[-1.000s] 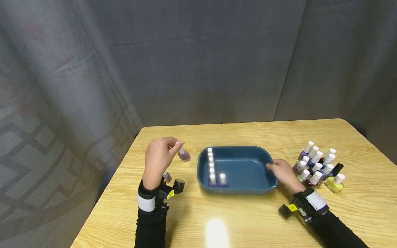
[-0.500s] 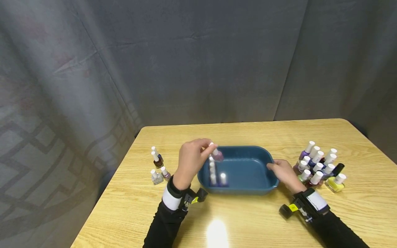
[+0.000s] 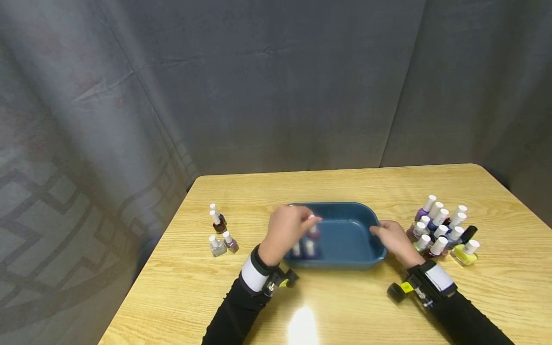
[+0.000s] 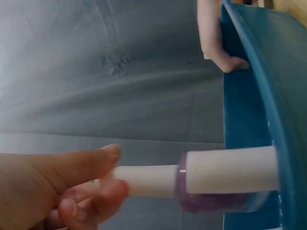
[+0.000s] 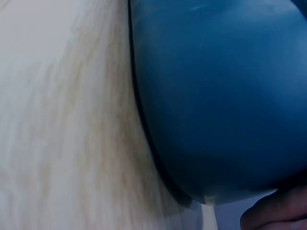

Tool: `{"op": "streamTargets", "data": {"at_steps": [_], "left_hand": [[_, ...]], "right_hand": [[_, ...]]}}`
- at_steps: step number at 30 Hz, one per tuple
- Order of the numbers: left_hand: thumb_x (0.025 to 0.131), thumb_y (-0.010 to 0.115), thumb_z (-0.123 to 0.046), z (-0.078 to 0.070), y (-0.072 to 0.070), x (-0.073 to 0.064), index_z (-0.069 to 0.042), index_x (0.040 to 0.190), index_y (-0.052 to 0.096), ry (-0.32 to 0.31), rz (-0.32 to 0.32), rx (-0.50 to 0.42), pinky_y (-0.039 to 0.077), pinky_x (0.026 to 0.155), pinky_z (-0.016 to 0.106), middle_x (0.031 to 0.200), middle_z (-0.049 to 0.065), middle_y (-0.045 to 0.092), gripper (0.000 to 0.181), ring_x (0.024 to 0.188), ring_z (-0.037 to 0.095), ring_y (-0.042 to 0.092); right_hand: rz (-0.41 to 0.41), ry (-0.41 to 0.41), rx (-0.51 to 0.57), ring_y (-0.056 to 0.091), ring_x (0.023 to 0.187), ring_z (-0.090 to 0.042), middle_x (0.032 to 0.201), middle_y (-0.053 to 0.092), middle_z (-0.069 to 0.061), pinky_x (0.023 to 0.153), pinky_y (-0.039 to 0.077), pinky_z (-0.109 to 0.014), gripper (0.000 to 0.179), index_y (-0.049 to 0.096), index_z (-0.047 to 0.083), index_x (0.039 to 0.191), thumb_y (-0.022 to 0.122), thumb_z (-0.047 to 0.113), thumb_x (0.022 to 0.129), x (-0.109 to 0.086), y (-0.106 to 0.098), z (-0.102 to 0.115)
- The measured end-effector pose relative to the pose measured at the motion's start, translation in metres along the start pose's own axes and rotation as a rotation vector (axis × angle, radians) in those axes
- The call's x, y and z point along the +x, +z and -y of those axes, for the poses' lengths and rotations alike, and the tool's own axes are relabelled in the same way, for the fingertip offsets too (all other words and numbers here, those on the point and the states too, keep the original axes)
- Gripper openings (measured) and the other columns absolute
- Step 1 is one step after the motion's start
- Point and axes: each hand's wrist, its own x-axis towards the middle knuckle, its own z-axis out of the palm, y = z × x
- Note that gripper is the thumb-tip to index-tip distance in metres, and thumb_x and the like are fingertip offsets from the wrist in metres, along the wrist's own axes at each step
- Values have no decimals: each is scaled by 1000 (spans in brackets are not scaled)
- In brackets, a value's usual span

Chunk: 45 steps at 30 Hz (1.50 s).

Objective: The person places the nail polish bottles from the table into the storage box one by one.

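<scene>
In the head view my left hand (image 3: 285, 231) is over the left part of a blue tray (image 3: 345, 265). Thumb and fingertips pinch the white cap of a purple nail polish bottle (image 3: 315, 233); the left wrist view shows this cap (image 4: 148, 180) clearly. Another white-capped bottle (image 4: 230, 170) overlaps it there, inside the tray. Several bottles stand at the tray's left end, mostly hidden behind my left hand. My right hand (image 3: 393, 240) grips the tray's right rim, thumb inside. Only its fingers (image 5: 280, 211) show low in the right wrist view, beside the tray wall.
Several nail polish bottles (image 3: 439, 247) stand grouped right of the tray, with a yellow bottle (image 3: 465, 255) at the front. On the left, a clear glittery bottle (image 3: 218, 247), a purple bottle (image 3: 231, 244) and two dark bottles (image 3: 219, 224) stand on the wooden table (image 3: 172, 306).
My left hand has carried the purple nail polish bottle rightward from the table's left side and lowered it into the tray. My right hand stays on the rim.
</scene>
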Motion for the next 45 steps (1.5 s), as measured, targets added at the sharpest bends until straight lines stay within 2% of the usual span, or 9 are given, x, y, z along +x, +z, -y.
{"op": "streamTargets", "data": {"at_steps": [4,11,15,18,23,28,37,45], "left_hand": [[86,61,-38,-1,2,1,-21,63,63,-47,112,34,36,45,15,54,-12,61,28,36,-3,44],[86,61,-38,-2,7,0,-20,64,63,-77,204,54,36,40,15,49,-12,58,29,30,-3,41],[84,64,-36,-1,9,0,-19,57,57,-81,196,107,33,38,17,48,-12,52,32,36,0,41],[83,66,-36,0,9,0,-19,51,48,-86,199,137,30,38,18,45,-11,42,40,38,2,39],[82,67,-35,0,9,0,-19,47,40,-113,238,147,28,38,18,42,-11,32,47,37,3,35],[82,67,-35,-1,9,0,-20,46,47,-138,281,148,30,38,18,41,-11,36,43,36,3,37],[82,67,-35,-3,10,-1,-19,48,55,-162,345,162,31,37,18,42,-11,44,39,36,4,41],[81,68,-36,-3,11,-1,-20,50,58,-163,360,163,33,37,19,43,-11,48,36,36,4,44]], "right_hand": [[5,-4,10,51,70,-9,80,61,-7,59,45,-24,35,58,-14,104,45,15,90,0,0,0],[2,-2,26,52,69,-9,78,60,-5,59,45,-24,33,58,-13,101,45,15,89,-1,1,1],[6,0,29,52,70,-9,79,60,-6,59,45,-24,33,58,-13,101,45,15,89,-1,1,0],[10,0,29,51,71,-10,79,59,-6,59,45,-24,33,58,-13,101,45,15,90,0,0,0],[12,3,25,52,72,-10,83,61,-10,60,45,-24,35,57,-15,105,45,15,91,0,1,0],[12,1,26,52,71,-9,84,61,-11,59,46,-24,36,56,-15,106,45,16,91,0,0,0],[11,5,32,52,68,-9,76,58,-3,59,45,-24,32,58,-12,98,44,15,90,-1,1,1],[5,1,22,52,66,-8,72,57,-1,57,45,-24,31,59,-12,95,44,14,89,0,2,-1]]}}
